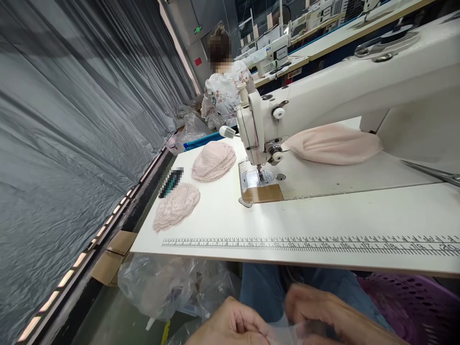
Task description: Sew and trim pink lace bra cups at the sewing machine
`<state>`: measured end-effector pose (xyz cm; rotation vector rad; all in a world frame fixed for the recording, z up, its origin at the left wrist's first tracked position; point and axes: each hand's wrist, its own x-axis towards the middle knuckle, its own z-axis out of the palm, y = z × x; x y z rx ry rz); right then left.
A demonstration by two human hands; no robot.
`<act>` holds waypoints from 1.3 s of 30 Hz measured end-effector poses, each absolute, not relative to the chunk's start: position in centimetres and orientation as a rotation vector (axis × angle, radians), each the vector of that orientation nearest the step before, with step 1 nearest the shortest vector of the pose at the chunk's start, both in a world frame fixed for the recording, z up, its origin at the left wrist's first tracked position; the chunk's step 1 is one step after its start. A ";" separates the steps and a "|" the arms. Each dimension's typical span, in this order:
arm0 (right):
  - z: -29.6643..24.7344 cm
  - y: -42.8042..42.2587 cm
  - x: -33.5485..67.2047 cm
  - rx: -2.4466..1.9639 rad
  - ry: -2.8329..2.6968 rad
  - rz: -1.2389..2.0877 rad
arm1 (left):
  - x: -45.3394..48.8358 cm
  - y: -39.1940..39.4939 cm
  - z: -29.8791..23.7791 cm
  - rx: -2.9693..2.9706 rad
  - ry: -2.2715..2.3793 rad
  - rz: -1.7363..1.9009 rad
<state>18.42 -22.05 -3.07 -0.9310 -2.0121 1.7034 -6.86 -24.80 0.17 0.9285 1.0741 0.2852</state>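
Note:
My left hand [233, 326] is low in the view, in front of the table edge, with its thumb and fingers pinched together. Between my hands stretches a thin, translucent whitish sheet [283, 334], cut off by the bottom of the picture. My right hand [319, 311] has its fingers curled at the sheet's other side and is partly blurred. Above them on the table stands a white sewing machine [323, 91], its needle over the metal plate. Pale pink fabric cups [213, 161] lie stacked left of it, and a pink lace piece [177, 207] rests nearer the left edge.
A folded pink fabric piece [334, 143] lies under the machine arm, with scissors [431, 171] to its right. A printed ruler [305, 245] runs along the table front. Below are plastic bags [172, 282] and a purple basket [413, 302]. Another person [226, 91] sits ahead.

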 end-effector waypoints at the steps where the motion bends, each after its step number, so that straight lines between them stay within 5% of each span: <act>1: -2.6 -21.8 18.1 -0.901 -1.994 1.753 | -6.9 -24.8 0.2 0.925 1.086 0.273; 31: -3.6 -22.0 17.5 -1.058 -1.790 2.128 | -6.6 -24.1 0.4 1.067 1.191 0.169; 39: -5.4 -22.6 16.7 -1.088 -1.857 1.988 | -7.2 -24.4 0.7 0.983 1.199 0.193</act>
